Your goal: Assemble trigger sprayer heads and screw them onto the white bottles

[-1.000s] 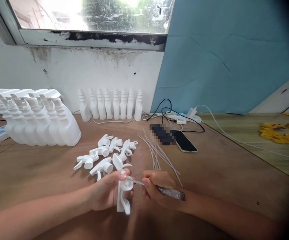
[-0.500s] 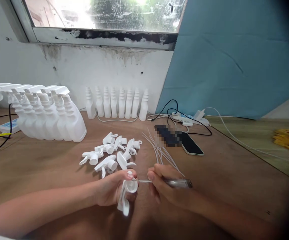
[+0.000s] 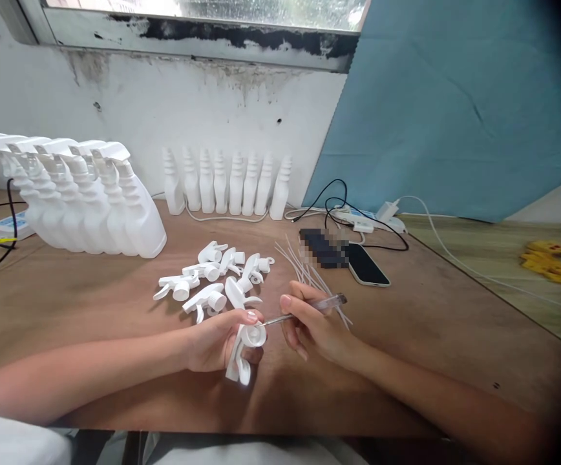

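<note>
Low in the middle of the head view, my left hand (image 3: 217,339) grips a white trigger spray head (image 3: 252,336), its round collar turned up toward me and its trigger pointing down. My right hand (image 3: 309,320) is closed in a pen-like hold around a screwdriver (image 3: 328,303) with a clear grey handle and a thin metal shaft. The shaft's tip meets the collar of the spray head near my left thumb. Just beyond my left hand lies a group of several loose white spray heads (image 3: 205,298). Thin white tubes (image 3: 304,265) lie behind my right hand.
Several white spray bottles (image 3: 91,213) with heads fitted stand at the left. A row of headless white bottles (image 3: 221,187) lines the wall. A phone (image 3: 368,265), a blurred dark object (image 3: 322,248), a power strip (image 3: 391,223) and cables are at the right.
The view has tipped downward, so the table's near edge now shows. My right hand has raised the screwdriver's handle, and the shaft now slants down into the collar.
</note>
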{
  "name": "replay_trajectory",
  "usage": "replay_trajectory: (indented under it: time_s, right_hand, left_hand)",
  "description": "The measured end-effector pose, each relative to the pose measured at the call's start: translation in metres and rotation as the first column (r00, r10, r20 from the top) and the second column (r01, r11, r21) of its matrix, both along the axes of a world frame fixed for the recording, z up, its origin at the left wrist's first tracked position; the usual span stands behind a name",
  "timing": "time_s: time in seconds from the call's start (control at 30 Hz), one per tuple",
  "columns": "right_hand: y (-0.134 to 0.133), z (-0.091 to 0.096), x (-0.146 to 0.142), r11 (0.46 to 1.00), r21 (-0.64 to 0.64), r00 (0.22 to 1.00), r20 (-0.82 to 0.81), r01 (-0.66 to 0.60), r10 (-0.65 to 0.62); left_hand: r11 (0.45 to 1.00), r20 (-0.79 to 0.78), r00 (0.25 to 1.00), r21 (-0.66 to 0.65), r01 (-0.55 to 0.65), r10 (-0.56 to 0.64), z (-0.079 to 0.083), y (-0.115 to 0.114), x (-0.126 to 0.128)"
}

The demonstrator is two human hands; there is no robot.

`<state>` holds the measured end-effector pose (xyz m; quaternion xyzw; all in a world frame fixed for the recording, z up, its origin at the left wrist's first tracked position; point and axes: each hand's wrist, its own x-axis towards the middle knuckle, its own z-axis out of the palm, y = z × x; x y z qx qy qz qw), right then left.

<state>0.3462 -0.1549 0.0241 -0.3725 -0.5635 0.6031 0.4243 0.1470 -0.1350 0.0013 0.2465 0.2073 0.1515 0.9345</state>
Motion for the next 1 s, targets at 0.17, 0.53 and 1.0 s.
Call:
replay_trajectory:
  time_s: [0.17,0.53,1.0]
  right_hand:
    - [0.006,-0.006,-0.001,0.989,-0.139,0.988,-0.152,-0.047,0.025]
    - [0.017,-0.006,-0.006,0.833,-0.534,0.954,-0.298,-0.143,-0.027]
    - [0.014,-0.023,-0.013,0.882,-0.442,0.903,-0.427,-0.165,-0.045]
  left_hand:
    - [0.999,0.01,1.0,-0.021,0.024,-0.024,0.0,0.001,0.001]
    - [0.99,-0.034,0.999,-0.136,0.031,-0.036,-0.002,0.007,0.002]
    - [0.988,-0.011,1.0,-0.157,-0.009,0.007,-0.001,0.008,0.003]
